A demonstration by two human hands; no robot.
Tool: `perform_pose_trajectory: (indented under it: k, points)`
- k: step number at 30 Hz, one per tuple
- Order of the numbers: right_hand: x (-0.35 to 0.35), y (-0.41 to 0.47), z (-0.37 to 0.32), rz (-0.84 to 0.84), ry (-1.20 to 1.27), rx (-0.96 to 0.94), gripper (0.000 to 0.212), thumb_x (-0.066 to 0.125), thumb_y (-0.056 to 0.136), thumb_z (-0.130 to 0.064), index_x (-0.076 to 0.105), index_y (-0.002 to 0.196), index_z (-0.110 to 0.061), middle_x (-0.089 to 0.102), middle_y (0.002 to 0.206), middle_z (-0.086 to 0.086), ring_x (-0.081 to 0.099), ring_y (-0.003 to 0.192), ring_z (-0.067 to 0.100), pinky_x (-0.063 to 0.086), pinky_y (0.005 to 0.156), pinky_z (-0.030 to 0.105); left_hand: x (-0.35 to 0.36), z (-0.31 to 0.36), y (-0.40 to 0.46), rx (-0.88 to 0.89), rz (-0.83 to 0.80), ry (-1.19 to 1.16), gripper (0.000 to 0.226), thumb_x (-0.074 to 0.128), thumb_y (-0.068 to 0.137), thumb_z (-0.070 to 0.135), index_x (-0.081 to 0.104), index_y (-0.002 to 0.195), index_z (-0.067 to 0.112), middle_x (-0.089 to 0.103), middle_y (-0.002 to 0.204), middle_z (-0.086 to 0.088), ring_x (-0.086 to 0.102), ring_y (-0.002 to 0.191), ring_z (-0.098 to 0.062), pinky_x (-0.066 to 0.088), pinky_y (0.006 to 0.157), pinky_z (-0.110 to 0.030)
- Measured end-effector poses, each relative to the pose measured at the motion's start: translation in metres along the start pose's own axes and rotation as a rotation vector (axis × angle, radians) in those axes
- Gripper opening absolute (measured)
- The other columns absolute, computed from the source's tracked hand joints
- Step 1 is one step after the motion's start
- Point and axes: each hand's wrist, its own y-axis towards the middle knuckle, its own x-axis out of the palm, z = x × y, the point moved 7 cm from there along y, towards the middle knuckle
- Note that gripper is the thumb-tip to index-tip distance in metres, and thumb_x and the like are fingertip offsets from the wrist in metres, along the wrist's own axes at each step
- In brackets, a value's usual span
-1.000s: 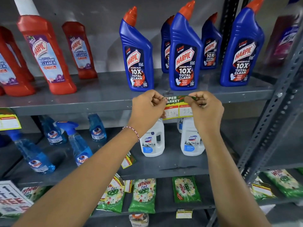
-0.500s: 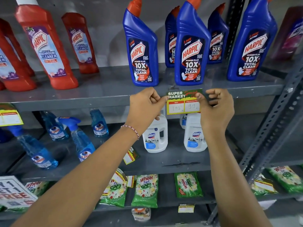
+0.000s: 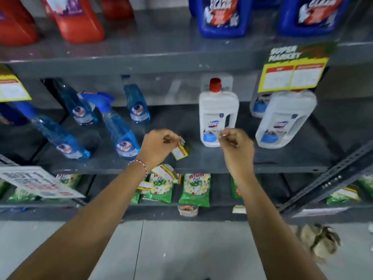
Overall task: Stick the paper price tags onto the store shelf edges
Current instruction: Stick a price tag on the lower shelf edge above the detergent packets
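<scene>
A yellow and green paper price tag (image 3: pixel 292 71) hangs on the upper shelf edge (image 3: pixel 141 66) at the right, with no hand on it. Both hands are lower, in front of the middle shelf (image 3: pixel 282 158). My left hand (image 3: pixel 159 146) is closed, with a small pale scrap at its fingertips. My right hand (image 3: pixel 236 146) is also closed, pinching a small pale scrap; blur hides what the scraps are. A small price tag (image 3: pixel 180 152) lies on the middle shelf just right of my left hand. More loose tags (image 3: pixel 163 172) sit below my left wrist.
Another tag (image 3: pixel 12 87) hangs on the upper shelf edge at far left. Blue spray bottles (image 3: pixel 123 136) and white bottles (image 3: pixel 219 118) stand on the middle shelf, green packets (image 3: pixel 194 188) below. A slanted metal upright (image 3: pixel 333 178) crosses at right. A rag (image 3: pixel 319 241) lies on the floor.
Both hands have let go of the price tag, which stays on the upper shelf edge, and dropped to the middle shelf. The view has tilted down toward the floor.
</scene>
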Motion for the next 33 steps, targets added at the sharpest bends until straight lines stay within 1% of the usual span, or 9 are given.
perform_pose_trajectory:
  k: [2,4,9,12,16,24,27,31,33]
  points:
    - [0.034,-0.019,0.035,-0.128,-0.038,0.116,0.007,0.072,0.086,-0.015,0.071,0.087,-0.022,0.073,0.082,-0.001,0.068,0.079,0.013,0.053,0.077,0.028,0.005,-0.04,-0.007,-0.075,-0.104,0.071,0.009,0.082,0.077,0.016,0.076,0.082,0.022,0.072,0.076,0.009,0.062,0.063,0.017,0.05,0.067,-0.003]
    - [0.066,-0.039,0.068,-0.239,-0.096,0.211,0.007,0.073,0.086,-0.015,0.076,0.092,-0.014,0.075,0.085,0.001,0.067,0.08,0.009,0.053,0.076,0.024,0.01,-0.073,-0.012,-0.146,-0.183,0.078,0.02,0.084,0.076,0.015,0.077,0.094,0.011,0.074,0.085,0.001,0.065,0.07,0.008,0.047,0.064,0.0]
    - [0.129,-0.082,0.128,-0.406,-0.241,0.355,0.01,0.078,0.082,-0.02,0.075,0.079,-0.01,0.072,0.071,0.003,0.062,0.073,0.012,0.047,0.066,0.023,0.02,-0.111,-0.014,-0.138,-0.204,0.103,0.019,0.08,0.078,0.006,0.077,0.096,0.003,0.078,0.094,-0.016,0.07,0.082,-0.016,0.054,0.078,-0.022]
    - [0.147,-0.092,0.141,-0.37,-0.138,0.4,0.022,0.08,0.08,-0.017,0.076,0.095,-0.001,0.076,0.09,0.011,0.063,0.083,0.005,0.048,0.072,0.027,0.025,-0.117,-0.012,-0.079,-0.188,0.165,0.01,0.076,0.082,0.01,0.079,0.091,0.011,0.078,0.09,-0.007,0.069,0.081,-0.011,0.052,0.078,-0.022]
    - [0.153,-0.093,0.149,-0.254,-0.049,0.399,0.015,0.079,0.081,-0.015,0.078,0.09,-0.003,0.075,0.081,0.006,0.056,0.058,-0.019,0.045,0.06,0.008,0.034,-0.122,-0.013,-0.047,-0.182,0.203,0.012,0.074,0.085,0.018,0.078,0.094,0.011,0.074,0.086,-0.001,0.063,0.078,-0.009,0.044,0.07,-0.017]
    - [0.161,-0.101,0.157,-0.169,0.314,0.555,0.014,0.073,0.084,-0.002,0.075,0.098,-0.002,0.074,0.079,0.0,0.064,0.066,0.001,0.052,0.067,0.021,0.041,-0.134,-0.02,-0.128,-0.125,0.18,0.015,0.07,0.086,0.016,0.075,0.099,0.01,0.077,0.095,-0.008,0.063,0.078,-0.012,0.053,0.076,-0.029]
    - [0.159,-0.104,0.155,-0.196,0.386,0.549,0.016,0.072,0.085,0.0,0.075,0.101,-0.001,0.075,0.072,-0.012,0.067,0.067,-0.001,0.052,0.062,0.016,0.038,-0.147,-0.03,-0.272,-0.125,-0.045,0.012,0.072,0.085,0.009,0.071,0.096,0.006,0.077,0.092,-0.012,0.068,0.078,-0.019,0.058,0.08,-0.038]
    - [0.157,-0.107,0.139,-0.271,0.351,0.449,0.021,0.071,0.083,0.005,0.073,0.102,-0.003,0.076,0.071,-0.016,0.07,0.069,-0.002,0.054,0.063,0.012,0.029,-0.164,-0.053,-0.337,-0.1,-0.231,0.022,0.075,0.083,0.003,0.07,0.103,0.011,0.075,0.085,0.001,0.068,0.068,0.001,0.058,0.07,-0.017]
    - [0.162,-0.107,0.127,-0.311,0.264,0.365,0.018,0.072,0.083,0.003,0.074,0.101,-0.001,0.077,0.076,-0.011,0.072,0.073,0.001,0.057,0.066,0.017,0.022,-0.176,-0.063,-0.383,-0.078,-0.231,0.018,0.074,0.086,0.011,0.07,0.103,0.012,0.075,0.087,0.0,0.069,0.073,-0.005,0.057,0.07,-0.019]
